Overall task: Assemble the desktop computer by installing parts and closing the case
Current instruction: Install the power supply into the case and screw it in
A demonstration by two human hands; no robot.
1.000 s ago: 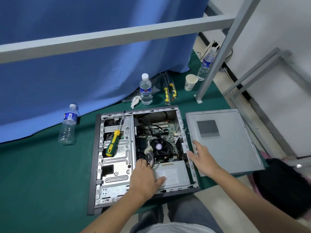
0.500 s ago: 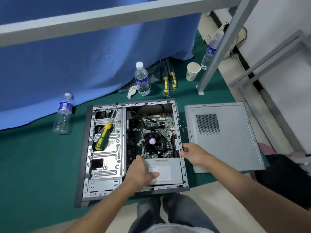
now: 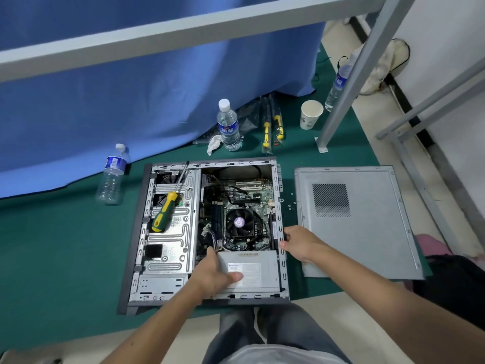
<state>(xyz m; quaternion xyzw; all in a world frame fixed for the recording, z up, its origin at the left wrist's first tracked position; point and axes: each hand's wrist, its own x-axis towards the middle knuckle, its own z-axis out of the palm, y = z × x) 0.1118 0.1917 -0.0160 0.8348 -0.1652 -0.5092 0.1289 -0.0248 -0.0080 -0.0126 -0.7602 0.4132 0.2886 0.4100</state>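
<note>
The open desktop case [image 3: 280, 185] lies flat on the green mat, its motherboard and CPU fan [image 3: 240, 222] exposed. A grey power supply [image 3: 259, 271] sits in the near right corner. My left hand [image 3: 214, 274] grips the supply's left edge, thumb lying on its top and fingers down beside the cables. My right hand [image 3: 299, 243] holds the case's right wall with curled fingers. The grey side panel [image 3: 367, 232] lies flat to the right of the case. A yellow-green screwdriver [image 3: 164, 214] rests on the drive cage [image 3: 173, 248].
Loose screws [image 3: 290, 203] lie between case and panel. Behind the case stand a water bottle [image 3: 228, 127], packaged screwdrivers [image 3: 273, 127] and a paper cup [image 3: 311, 114]. Another bottle [image 3: 111, 177] lies at left. A metal frame post [image 3: 349, 74] stands at back right, a black bag [image 3: 456, 285] at right.
My right hand left the side panel's edge and took hold of the case's right wall. My left hand stayed on the power supply. The view shifted and drew closer.
</note>
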